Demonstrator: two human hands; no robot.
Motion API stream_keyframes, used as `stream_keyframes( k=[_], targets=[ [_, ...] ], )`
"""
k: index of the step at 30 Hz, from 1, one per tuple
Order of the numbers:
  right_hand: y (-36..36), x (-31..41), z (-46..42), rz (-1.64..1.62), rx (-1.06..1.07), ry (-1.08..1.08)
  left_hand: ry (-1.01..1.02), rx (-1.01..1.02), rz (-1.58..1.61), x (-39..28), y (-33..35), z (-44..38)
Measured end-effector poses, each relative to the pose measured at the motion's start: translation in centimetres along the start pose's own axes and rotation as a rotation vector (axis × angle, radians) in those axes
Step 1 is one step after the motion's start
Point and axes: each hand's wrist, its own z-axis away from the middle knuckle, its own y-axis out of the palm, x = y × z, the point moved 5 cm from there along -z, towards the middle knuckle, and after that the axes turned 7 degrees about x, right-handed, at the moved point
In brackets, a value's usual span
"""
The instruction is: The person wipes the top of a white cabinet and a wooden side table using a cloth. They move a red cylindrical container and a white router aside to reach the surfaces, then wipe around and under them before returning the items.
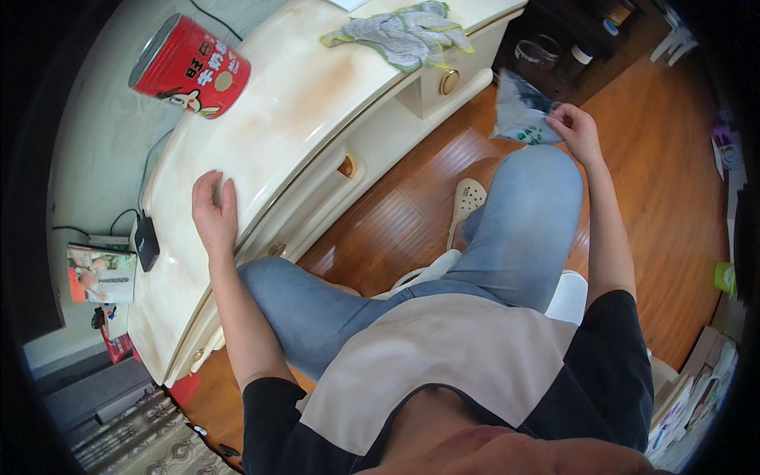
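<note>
Above my right knee, my right hand (pixel 577 132) pinches the edge of a white and clear plastic packet (pixel 522 122) printed with green leaves. The packet hangs off to the left of the fingers, and I cannot tell what is in it. On the cream glossy top of a low cabinet (pixel 279 136) rests my left hand (pixel 215 217), near the front edge. It holds nothing, its thumb standing apart from the fingers. Farther along the same top stands a large red tin (pixel 199 68) with printed writing. Grey knit gloves (pixel 409 32) with yellow-green edges lie near the cabinet's front edge.
A small black box (pixel 146 242) with a cable sits at the cabinet's left end, beside a picture (pixel 102 274). Jars (pixel 537 52) stand on a dark shelf at upper right. I sit on a white seat (pixel 568 297) over a wooden floor (pixel 380 219).
</note>
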Motion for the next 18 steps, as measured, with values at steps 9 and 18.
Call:
stream_keyframes(
  k=[9,18],
  targets=[
    [11.6,10.1,-6.6,0.085,0.517,-0.382,-0.02,0.001,0.0,-0.8,-0.6,-0.3],
    [24.0,9.2,-9.0,-0.451,0.587,-0.076,-0.048,0.004,0.027,-0.8,-0.7,-0.5]
  ],
)
